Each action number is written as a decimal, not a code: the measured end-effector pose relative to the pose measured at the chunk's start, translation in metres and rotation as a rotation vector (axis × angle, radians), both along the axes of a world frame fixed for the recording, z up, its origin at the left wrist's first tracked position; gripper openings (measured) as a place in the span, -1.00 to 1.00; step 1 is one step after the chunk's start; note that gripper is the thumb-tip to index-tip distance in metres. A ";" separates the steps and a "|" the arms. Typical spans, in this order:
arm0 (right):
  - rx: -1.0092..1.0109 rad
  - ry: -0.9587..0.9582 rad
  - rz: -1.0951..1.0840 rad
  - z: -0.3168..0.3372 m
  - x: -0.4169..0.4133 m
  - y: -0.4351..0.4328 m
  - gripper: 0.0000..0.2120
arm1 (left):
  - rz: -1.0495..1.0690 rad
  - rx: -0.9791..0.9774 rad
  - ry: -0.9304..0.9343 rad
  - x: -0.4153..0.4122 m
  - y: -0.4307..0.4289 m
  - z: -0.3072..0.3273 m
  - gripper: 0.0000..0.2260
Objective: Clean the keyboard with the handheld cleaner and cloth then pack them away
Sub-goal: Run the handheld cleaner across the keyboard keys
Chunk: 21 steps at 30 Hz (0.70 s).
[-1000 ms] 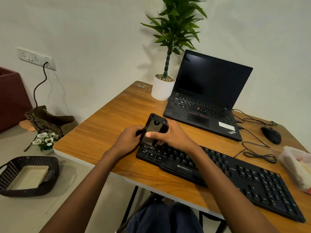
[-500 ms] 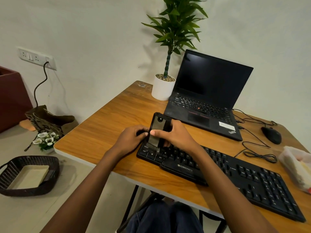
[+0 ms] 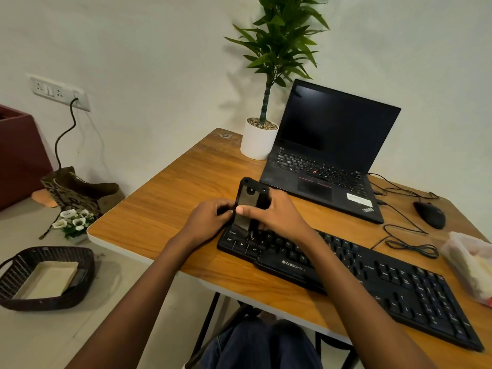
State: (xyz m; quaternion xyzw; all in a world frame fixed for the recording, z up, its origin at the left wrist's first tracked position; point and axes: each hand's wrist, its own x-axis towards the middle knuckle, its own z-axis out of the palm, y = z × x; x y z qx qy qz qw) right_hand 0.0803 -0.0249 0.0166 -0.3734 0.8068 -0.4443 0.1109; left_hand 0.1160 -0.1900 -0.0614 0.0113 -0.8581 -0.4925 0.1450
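Lap [image 3: 261, 344]: dark trousers at the bottom edge of view.
Basket [image 3: 40, 304]: dark, woven, on the floor at the lower left, with a pale tray [image 3: 45, 278] inside.
Table [image 3: 159, 209]: wooden top with a white edge and dark legs below.
Keyboard [image 3: 372, 283]: black, lying slantwise on the table's near side, left end by the centre, right end towards the lower right.
Handheld cleaner [image 3: 249, 201]: black with a grey front panel and a round button near the top; nearly upright, lower end touching the keys at the keyboard's left end.
Right hand [image 3: 279, 217]: wrapped round the cleaner, thumb across the grey front, fingers curled behind it.
Left hand [image 3: 207, 219]: just left of the cleaner, fingers curled in against its lower left edge, above the keyboard's far-left corner; gripping or only steadying, cannot tell.
Plastic tub [image 3: 471, 265]: translucent, at the right edge, near the keyboard's right end; contents blurred.
Cable [image 3: 410, 243]: thin, black, loosely coiled just beyond the keyboard.
Mouse [image 3: 430, 214]: black, on the table's far right, beyond the coil.
Laptop [image 3: 332, 150]: black, open, screen dark, just behind the hands.
Potted plant [image 3: 258, 139]: white pot, green leaves, just beside the laptop's left side.
Flowers [image 3: 72, 222]: white, on the floor left of the table.
Bag [image 3: 77, 190]: patterned, against the wall.
Wall socket [image 3: 58, 91]: white, with a dark cord [image 3: 64, 134] hanging towards the bag.
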 end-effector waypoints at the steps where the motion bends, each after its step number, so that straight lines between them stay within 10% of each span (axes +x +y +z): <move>1: 0.002 -0.028 0.032 0.000 0.001 0.000 -0.84 | 0.003 0.006 0.003 0.001 0.001 0.001 -0.82; 21: 0.037 -0.084 0.063 0.005 -0.004 0.003 -0.83 | 0.002 0.018 0.004 -0.002 0.000 -0.002 -0.82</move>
